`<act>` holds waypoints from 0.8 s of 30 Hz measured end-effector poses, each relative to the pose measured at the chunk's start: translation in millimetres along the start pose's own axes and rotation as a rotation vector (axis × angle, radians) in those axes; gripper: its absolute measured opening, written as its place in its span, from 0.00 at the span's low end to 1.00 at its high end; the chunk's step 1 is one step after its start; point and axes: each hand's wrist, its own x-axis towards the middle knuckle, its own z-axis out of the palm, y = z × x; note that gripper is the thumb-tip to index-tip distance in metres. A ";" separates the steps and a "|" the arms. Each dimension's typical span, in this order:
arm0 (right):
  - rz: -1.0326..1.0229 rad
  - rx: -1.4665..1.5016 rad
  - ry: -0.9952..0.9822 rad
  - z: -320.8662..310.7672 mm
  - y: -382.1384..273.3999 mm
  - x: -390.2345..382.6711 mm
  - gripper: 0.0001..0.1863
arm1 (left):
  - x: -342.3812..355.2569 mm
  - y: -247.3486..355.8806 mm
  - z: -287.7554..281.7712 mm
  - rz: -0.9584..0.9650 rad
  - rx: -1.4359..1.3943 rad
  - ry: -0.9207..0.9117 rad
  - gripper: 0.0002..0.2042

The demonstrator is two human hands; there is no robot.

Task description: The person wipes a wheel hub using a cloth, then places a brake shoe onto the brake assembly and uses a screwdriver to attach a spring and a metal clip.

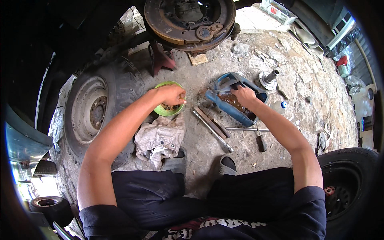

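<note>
My left hand (173, 95) is closed over a green bowl (163, 111), its fingers curled down. Small dark and brownish pieces lie in the bowl; what the fingers pinch, if anything, is hidden. My right hand (245, 96) reaches over a blue plastic container (231, 112) with a cut-open side and murky brown liquid inside. Its fingers are closed on a small black object (237, 85), whose kind I cannot make out. Just below the bowl lies a crumpled pale cloth garment (160, 136).
A metal bar (213, 131) and a screwdriver (261, 143) lie on the rough ground. A hub spindle (269, 80) stands behind the container, near a bottle (279, 106). A large wheel (90, 108) is at left, a brake assembly (190, 24) above a red jack stand (161, 60), and a tyre (348, 180) at right.
</note>
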 end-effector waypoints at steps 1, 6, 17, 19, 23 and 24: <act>-0.008 0.003 -0.001 -2.4 0.2 -0.8 0.29 | -0.2 -0.4 0.0 0.004 -0.008 0.004 0.18; -0.094 -0.087 0.111 6.9 12.3 3.5 0.29 | 2.0 0.8 0.7 -0.009 0.000 -0.013 0.18; -0.040 0.079 0.074 6.8 -10.8 10.0 0.18 | 1.9 2.3 2.6 -0.017 -0.014 -0.042 0.18; -0.031 0.323 0.041 6.9 -5.5 8.4 0.22 | 1.1 5.1 0.8 -0.021 -0.023 -0.033 0.19; 0.060 0.489 0.188 21.3 5.8 9.5 0.25 | 4.1 -1.4 3.3 -0.018 0.039 -0.021 0.19; 0.079 0.534 0.300 21.6 2.5 10.6 0.25 | 4.0 -0.6 3.1 -0.023 0.037 -0.019 0.18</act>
